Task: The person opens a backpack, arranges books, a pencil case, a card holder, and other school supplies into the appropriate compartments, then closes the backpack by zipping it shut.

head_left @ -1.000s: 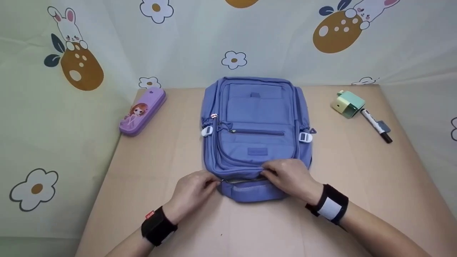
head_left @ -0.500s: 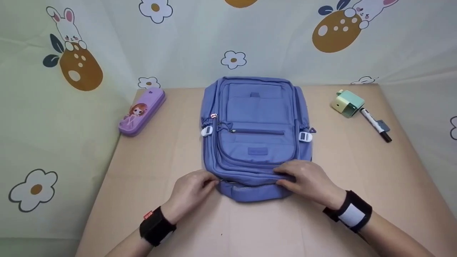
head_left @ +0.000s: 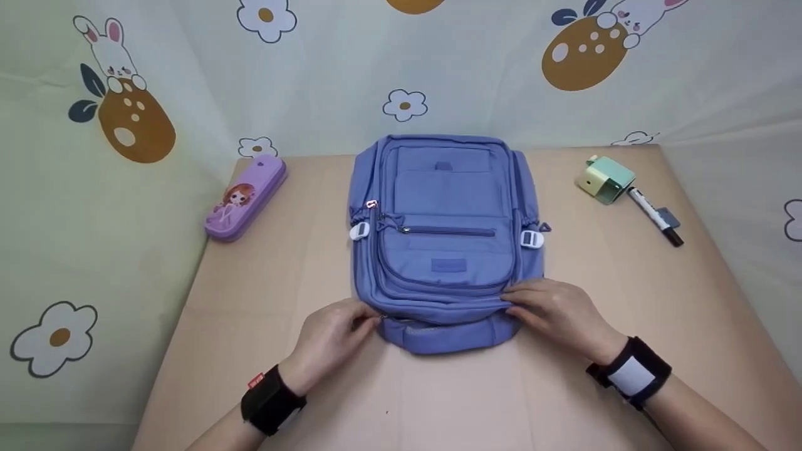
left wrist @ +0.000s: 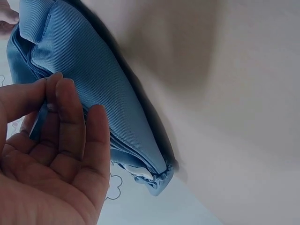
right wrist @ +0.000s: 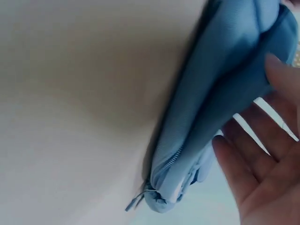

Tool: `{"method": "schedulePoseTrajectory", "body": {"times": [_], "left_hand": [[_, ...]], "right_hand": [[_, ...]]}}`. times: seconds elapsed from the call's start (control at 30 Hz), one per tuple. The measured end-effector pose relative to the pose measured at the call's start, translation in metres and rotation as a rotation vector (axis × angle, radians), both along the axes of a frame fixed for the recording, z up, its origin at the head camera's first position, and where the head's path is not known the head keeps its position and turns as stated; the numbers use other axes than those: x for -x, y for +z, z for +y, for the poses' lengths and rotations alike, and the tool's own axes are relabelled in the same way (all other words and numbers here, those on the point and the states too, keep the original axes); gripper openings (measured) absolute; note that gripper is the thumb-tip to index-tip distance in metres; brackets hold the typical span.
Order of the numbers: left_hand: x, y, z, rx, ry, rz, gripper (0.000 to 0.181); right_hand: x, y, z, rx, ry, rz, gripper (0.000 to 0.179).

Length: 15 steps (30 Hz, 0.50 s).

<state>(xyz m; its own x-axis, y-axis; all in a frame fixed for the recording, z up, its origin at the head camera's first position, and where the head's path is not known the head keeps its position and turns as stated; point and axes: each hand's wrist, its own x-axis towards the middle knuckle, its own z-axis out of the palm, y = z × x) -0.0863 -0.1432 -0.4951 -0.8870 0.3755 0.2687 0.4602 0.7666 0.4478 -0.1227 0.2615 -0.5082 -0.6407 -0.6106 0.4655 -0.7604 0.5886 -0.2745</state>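
Observation:
A blue backpack [head_left: 438, 194] lies front side up on the table, its opened end towards me. My left hand [head_left: 329, 341] is at the near left corner, pinching a narrow blue zipper pull [left wrist: 39, 123] between thumb and curled fingers, as the left wrist view shows. Over at the near right, my right hand [head_left: 564, 316] holds the edge of the main compartment, fingers above and thumb below. In the right wrist view the thumb [right wrist: 276, 70] lies against the fabric; part of the fingers is hidden behind it. A narrow gap shows above the near panel [head_left: 451, 335].
To the left lies a purple pencil case [head_left: 245, 199] with a cartoon girl. On the right are a green and yellow pencil sharpener [head_left: 606, 179], a black-capped marker [head_left: 655, 216] and a small dark flat piece [head_left: 669, 217]. A patterned curtain [head_left: 326, 81] encloses the table.
My right hand has slid right along the backpack's near edge, and the gap there looks narrower. My left hand stays at the left corner. The head view has shifted slightly.

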Motion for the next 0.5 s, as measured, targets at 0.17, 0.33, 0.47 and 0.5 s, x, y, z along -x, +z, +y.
{"method": "schedulePoseTrajectory", "body": {"times": [0.17,0.33,0.47,0.5], "left_hand": [[-0.002,0.002,0.003,-0.011,0.003,-0.014,0.005],[-0.003,0.005,0.011,0.012,-0.011,-0.015,0.003],[-0.006,0.009,0.022,0.026,-0.045,0.016,0.003],[-0.007,0.010,0.024,0.026,-0.052,0.029,0.003]], "right_hand": [[0.004,0.000,-0.007,-0.013,-0.061,0.064,0.018],[0.008,0.004,-0.013,-0.020,-0.073,0.069,0.014],[0.009,0.007,-0.015,-0.025,-0.082,0.063,0.011],[0.009,0.007,-0.016,-0.024,-0.084,0.062,0.011]]}}
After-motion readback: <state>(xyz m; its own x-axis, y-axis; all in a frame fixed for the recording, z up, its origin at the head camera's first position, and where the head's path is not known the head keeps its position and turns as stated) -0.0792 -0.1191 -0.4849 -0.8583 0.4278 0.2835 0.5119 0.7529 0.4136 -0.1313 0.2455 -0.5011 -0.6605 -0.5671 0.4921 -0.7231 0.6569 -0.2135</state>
